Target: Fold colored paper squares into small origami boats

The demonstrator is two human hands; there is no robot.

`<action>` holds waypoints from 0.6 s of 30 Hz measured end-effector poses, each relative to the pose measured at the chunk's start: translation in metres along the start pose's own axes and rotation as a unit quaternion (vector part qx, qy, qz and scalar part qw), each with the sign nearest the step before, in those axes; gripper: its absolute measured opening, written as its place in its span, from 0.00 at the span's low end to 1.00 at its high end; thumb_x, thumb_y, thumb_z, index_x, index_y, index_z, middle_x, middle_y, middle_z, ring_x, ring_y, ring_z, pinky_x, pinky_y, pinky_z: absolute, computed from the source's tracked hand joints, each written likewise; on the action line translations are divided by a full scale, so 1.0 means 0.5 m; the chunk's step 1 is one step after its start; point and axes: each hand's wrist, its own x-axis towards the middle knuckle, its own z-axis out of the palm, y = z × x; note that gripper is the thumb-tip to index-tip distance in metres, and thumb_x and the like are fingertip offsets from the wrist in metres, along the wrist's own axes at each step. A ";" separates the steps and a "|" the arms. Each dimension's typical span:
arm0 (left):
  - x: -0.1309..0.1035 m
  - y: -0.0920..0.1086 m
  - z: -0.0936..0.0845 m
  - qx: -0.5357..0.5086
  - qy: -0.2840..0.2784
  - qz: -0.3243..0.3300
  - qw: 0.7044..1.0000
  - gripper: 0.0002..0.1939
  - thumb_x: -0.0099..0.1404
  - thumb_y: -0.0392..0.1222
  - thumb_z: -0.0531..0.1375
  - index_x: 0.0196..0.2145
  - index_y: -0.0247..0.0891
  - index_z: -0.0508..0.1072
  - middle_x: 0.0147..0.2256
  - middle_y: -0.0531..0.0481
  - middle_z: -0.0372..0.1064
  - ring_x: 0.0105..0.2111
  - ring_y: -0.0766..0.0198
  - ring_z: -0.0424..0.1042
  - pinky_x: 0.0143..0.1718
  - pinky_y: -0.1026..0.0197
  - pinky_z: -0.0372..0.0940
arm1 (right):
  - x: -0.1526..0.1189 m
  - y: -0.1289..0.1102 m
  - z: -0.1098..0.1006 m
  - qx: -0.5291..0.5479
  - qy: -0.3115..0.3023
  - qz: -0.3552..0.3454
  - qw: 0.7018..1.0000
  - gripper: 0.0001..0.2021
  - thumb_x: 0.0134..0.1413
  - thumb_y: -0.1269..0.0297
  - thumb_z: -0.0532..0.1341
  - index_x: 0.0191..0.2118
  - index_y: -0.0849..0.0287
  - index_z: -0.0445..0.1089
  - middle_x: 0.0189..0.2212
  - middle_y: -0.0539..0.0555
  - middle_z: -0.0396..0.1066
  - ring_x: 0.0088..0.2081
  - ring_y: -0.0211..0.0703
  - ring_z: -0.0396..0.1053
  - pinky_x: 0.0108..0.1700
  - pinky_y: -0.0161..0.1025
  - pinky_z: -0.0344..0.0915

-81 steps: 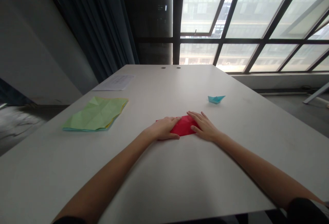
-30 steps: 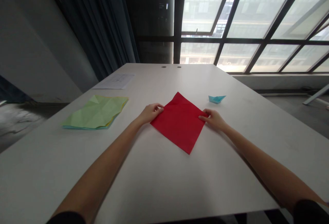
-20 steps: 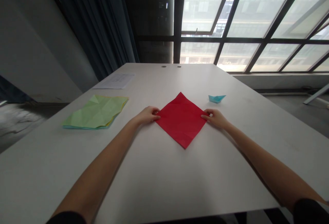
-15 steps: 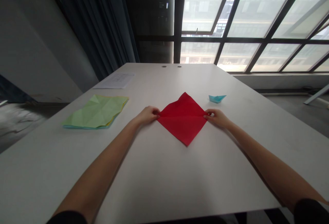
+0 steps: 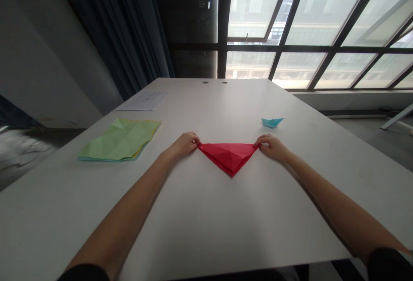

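Note:
A red paper [image 5: 229,156] is folded over into a triangle, its long straight edge at the far side and its point towards me. The two layers do not quite line up near that point. My left hand [image 5: 187,143] pinches the triangle's left corner. At the right corner, my right hand [image 5: 271,146] holds the paper between thumb and fingers. Both hands rest low at the white table [image 5: 206,220].
Creased green, yellow and blue sheets [image 5: 121,139] lie stacked at the left. Behind them is a white printed page [image 5: 143,101]. A small light-blue folded paper boat [image 5: 272,122] stands beyond my right hand.
The far half of the red paper has come down towards me over the near half, turning the diamond into a triangle. Both hands still hold its side corners.

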 end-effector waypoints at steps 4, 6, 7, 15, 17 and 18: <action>-0.006 0.028 -0.010 0.094 -0.019 0.002 0.995 0.13 0.53 0.37 0.51 0.29 0.39 0.76 0.30 0.48 0.70 0.34 0.63 0.67 0.37 0.63 0.60 | 0.000 -0.014 -0.001 -0.066 0.004 -0.011 0.998 0.10 0.49 0.67 0.54 0.31 0.57 0.73 0.33 0.54 0.71 0.36 0.44 0.65 0.43 0.42 0.59; -0.010 0.053 -0.014 0.160 -0.011 -0.018 0.987 0.14 0.56 0.46 0.51 0.29 0.39 0.76 0.30 0.47 0.70 0.34 0.59 0.67 0.35 0.60 0.60 | 0.000 -0.028 -0.003 -0.112 0.008 -0.007 0.994 0.11 0.51 0.61 0.55 0.29 0.57 0.73 0.33 0.55 0.70 0.36 0.45 0.64 0.42 0.44 0.59; -0.012 0.067 -0.014 0.190 -0.007 -0.031 0.981 0.17 0.56 0.51 0.51 0.29 0.38 0.75 0.30 0.45 0.69 0.34 0.57 0.67 0.34 0.59 0.60 | 0.000 -0.036 -0.003 -0.133 0.008 -0.007 0.991 0.11 0.51 0.58 0.55 0.29 0.57 0.73 0.33 0.55 0.70 0.36 0.46 0.64 0.42 0.45 0.58; -0.014 0.151 0.017 0.154 -0.057 0.081 0.983 0.15 0.58 0.33 0.49 0.39 0.42 0.71 0.37 0.46 0.67 0.37 0.61 0.66 0.38 0.61 0.60 | 0.005 -0.090 0.022 -0.082 -0.037 -0.087 0.992 0.14 0.54 0.68 0.50 0.44 0.57 0.67 0.40 0.56 0.68 0.42 0.45 0.63 0.46 0.42 0.59; -0.016 0.167 0.031 0.133 -0.057 0.079 0.986 0.15 0.59 0.33 0.48 0.38 0.40 0.71 0.37 0.45 0.66 0.38 0.60 0.65 0.38 0.61 0.60 | 0.004 -0.106 0.032 -0.054 -0.053 -0.095 0.993 0.15 0.54 0.70 0.48 0.45 0.57 0.67 0.42 0.56 0.68 0.44 0.44 0.63 0.47 0.41 0.59; -0.018 0.175 0.038 0.131 -0.050 0.065 0.988 0.14 0.60 0.36 0.48 0.37 0.39 0.71 0.37 0.44 0.66 0.38 0.59 0.65 0.39 0.59 0.60 | 0.004 -0.114 0.036 -0.050 -0.058 -0.088 0.993 0.14 0.55 0.68 0.48 0.44 0.57 0.67 0.42 0.56 0.68 0.44 0.44 0.63 0.48 0.42 0.59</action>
